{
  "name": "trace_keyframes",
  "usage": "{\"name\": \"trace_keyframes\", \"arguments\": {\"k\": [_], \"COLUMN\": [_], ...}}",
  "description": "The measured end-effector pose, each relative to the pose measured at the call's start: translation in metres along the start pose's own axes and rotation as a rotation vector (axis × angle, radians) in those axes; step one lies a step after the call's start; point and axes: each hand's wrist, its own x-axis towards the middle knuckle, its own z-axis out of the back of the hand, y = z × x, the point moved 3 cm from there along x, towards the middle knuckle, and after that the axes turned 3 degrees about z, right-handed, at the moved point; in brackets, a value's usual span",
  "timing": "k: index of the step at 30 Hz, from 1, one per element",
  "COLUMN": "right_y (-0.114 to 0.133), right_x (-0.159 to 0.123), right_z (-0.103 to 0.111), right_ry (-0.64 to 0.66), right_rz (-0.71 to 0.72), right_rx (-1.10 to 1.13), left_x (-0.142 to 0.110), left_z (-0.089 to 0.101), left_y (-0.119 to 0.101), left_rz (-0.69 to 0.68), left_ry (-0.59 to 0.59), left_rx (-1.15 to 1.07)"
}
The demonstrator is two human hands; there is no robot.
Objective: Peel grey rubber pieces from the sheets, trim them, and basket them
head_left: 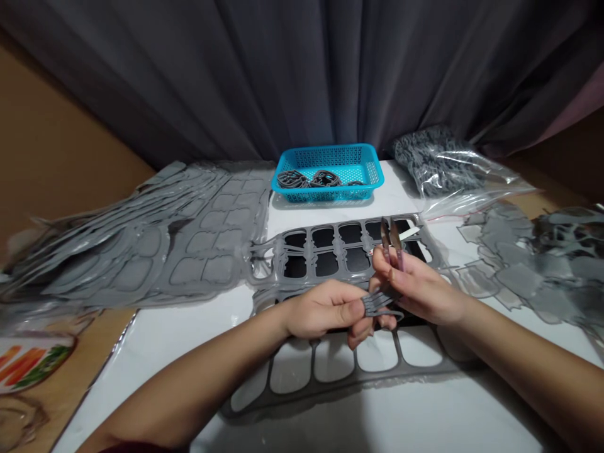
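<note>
At centre, the left hand [330, 311] pinches thin gray loops [376, 304], seemingly keeping them bunched; the right hand [418, 283], beside them, clasps a two-bladed tool [395, 236] points-up, perhaps keeping its tips clear. Beneath lie cut-out gray sheets [302, 389]; the blue basket [325, 194], upper centre, contains gray coils [292, 178].

Dark curtain [292, 75] in folds behind white tabletop [299, 217]; brown panel [56, 107] at left; dim light.
</note>
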Motion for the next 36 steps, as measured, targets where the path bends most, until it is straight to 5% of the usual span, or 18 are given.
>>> {"name": "trace_keyframes", "arguments": {"k": [6, 12, 15, 19, 27, 36], "right_y": [-0.002, 0.003, -0.005, -0.015, -0.016, 0.002], "right_x": [-0.001, 0.001, 0.0, -0.001, -0.002, -0.006], "right_z": [-0.001, 0.014, 0.008, -0.004, -0.017, -0.03], "right_ry": [0.135, -0.274, -0.198, -0.041, 0.011, -0.094], "right_rz": [-0.078, 0.146, 0.155, 0.059, -0.008, -0.023], "right_rx": [-0.085, -0.729, -0.818, -0.489, 0.09, 0.17], "left_x": [0.0, 0.002, 0.001, -0.002, -0.01, -0.018], "left_z": [0.006, 0.016, 0.013, 0.006, -0.007, -0.005], "left_y": [-0.002, -0.003, -0.004, -0.014, -0.033, -0.04], "left_rz": [0.118, 0.26, 0.287, 0.342, 0.327, 0.328], "left_ry": [-0.049, -0.201, -0.174, -0.143, -0.062, -0.053], "left_rx": [-0.063, 0.189, 0.233, 0.227, 0.146, 0.049]}}
